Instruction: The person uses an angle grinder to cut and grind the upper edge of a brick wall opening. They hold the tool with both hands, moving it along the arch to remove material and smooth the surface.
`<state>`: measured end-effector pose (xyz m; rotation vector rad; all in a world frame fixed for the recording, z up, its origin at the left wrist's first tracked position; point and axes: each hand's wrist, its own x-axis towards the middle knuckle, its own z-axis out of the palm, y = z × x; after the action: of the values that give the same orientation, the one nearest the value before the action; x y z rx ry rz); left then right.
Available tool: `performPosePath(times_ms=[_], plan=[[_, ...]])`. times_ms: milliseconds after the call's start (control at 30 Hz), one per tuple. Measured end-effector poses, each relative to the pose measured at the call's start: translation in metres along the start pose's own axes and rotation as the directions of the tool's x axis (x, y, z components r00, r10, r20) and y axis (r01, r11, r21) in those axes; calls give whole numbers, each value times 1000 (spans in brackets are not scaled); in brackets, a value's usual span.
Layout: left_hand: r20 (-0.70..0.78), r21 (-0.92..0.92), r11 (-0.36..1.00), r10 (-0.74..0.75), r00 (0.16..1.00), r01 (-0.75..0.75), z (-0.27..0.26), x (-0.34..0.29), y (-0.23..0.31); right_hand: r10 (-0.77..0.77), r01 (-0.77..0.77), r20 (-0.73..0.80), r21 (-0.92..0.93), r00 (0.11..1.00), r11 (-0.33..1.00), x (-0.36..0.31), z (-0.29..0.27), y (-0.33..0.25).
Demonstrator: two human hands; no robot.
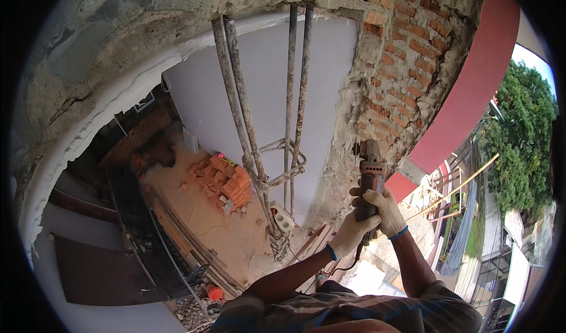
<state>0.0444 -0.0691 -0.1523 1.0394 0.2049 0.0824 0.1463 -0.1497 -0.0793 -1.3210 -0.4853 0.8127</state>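
Note:
Both my hands, in cream knitted gloves with blue cuffs, are closed around an angle grinder (372, 171). My left hand (357, 230) grips the rear of its body, and my right hand (386, 210) wraps around it slightly higher up. The grinder stands with its head up, at the edge of a wall (407, 56) where broken plaster exposes orange bricks. Its disc appears nearly edge-on beside that rough edge; whether it touches the wall I cannot tell. A dark cord (352, 266) runs down from the tool's rear end.
Bare rusty steel bars (239, 91) hang from the broken concrete (118, 44) above, tied by a bent loop. A pale socket box (282, 216) hangs at their lower end. Far below lie a brick pile (219, 183), long planks (188, 238) and an orange bucket (213, 292).

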Motion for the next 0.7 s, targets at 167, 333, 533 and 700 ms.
performPosePath(times_ms=[167, 333, 533, 700], plan=[[7, -25, 991, 134, 991, -134, 17, 0, 17, -41, 42, 22, -21, 999, 999, -7, 6, -32], [-12, 23, 983, 180, 984, -180, 29, -6, 41, -102, 103, 37, -18, 994, 995, -11, 14, -54], [75, 10, 989, 146, 986, -147, 28, -8, 70, -188, 194, 67, -80, 980, 978, -9, 27, -79], [78, -77, 954, 295, 952, -289, 38, -1, 90, -189, 212, 107, -281, 976, 936, -2, 35, -113]])
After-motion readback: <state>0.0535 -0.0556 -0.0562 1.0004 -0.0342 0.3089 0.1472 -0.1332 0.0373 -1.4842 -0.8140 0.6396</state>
